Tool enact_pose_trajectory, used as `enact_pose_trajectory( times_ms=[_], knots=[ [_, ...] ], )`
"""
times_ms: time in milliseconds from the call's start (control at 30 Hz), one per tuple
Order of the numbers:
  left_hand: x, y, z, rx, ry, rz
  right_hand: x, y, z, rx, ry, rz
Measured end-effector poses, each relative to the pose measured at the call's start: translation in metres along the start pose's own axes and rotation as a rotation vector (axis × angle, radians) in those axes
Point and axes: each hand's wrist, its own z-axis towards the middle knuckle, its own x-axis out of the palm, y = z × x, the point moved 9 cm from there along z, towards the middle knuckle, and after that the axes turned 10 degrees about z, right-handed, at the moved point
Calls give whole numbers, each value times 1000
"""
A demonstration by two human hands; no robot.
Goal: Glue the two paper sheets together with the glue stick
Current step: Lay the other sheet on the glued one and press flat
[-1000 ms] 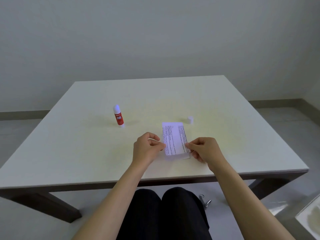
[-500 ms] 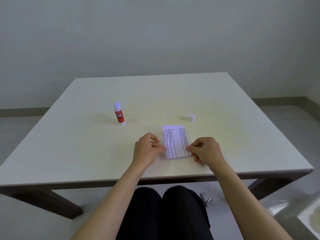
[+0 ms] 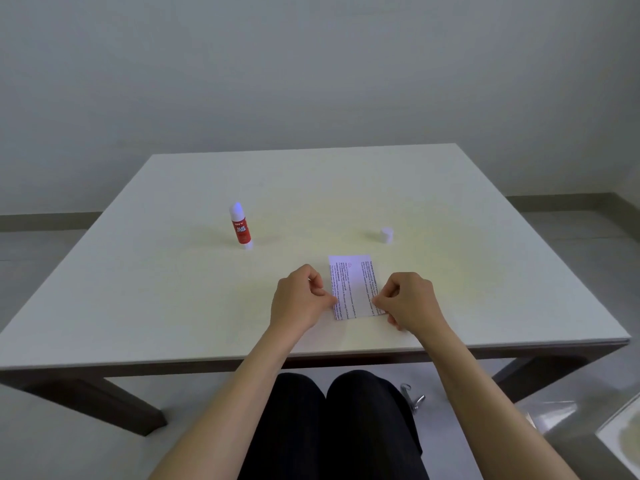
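While the pale bench [image 3: 173,271] takes up most of the shot, the printed paper sheets [image 3: 353,289] lie flat between both hands near its front edge. Left hand [image 3: 299,299] pinches the left edge, right hand [image 3: 410,301] pinches the right edge. Glue stick [image 3: 239,225] stands upright, uncapped, well beyond the left hand; its little white cap [image 3: 387,234] sits just past the right hand.

A white square table [image 3: 173,289] on dark wooden legs fills the middle of the frame, against a plain pale wall [image 3: 311,64] with a grey-brown skirting board [image 3: 554,199]. Below the table's near edge, bottom centre, a small metal object [image 3: 412,398] lies on the light floor [image 3: 450,393]; what it is cannot be told.
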Motion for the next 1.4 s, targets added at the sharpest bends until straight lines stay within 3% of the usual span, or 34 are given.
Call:
enact_pose_trajectory(
  times_ms=[200, 367, 467, 633, 1000, 1133, 1233, 1333, 1400],
  knots=[
    [-1, -22, -1, 236, -72, 326, 1, 7, 0, -72, 7, -48],
    [23, -27, 7, 473, 216, 622, 5, 8, 2, -76, 38, -84],
    [27, -14, 15, 437, 325, 614, 7, 9, 3, -68, 44, -89],
    [18, -6, 24, 420, 323, 621, 17, 16, 8, -45, 70, -48],
    [-11, 31, 35, 369, 384, 524, 63, 41, 7, -112, 104, -199],
    [-7, 34, 34, 405, 405, 553, 69, 60, -21, -379, 36, -498],
    [-5, 35, 33, 421, 403, 558, 94, 70, -41, -603, 166, -654],
    [-4, 37, 30, 419, 431, 536, 115, 49, -39, -624, 369, -776],
    [-4, 37, 30, 416, 447, 549, 110, 37, -21, -569, 398, -822]
  ],
)
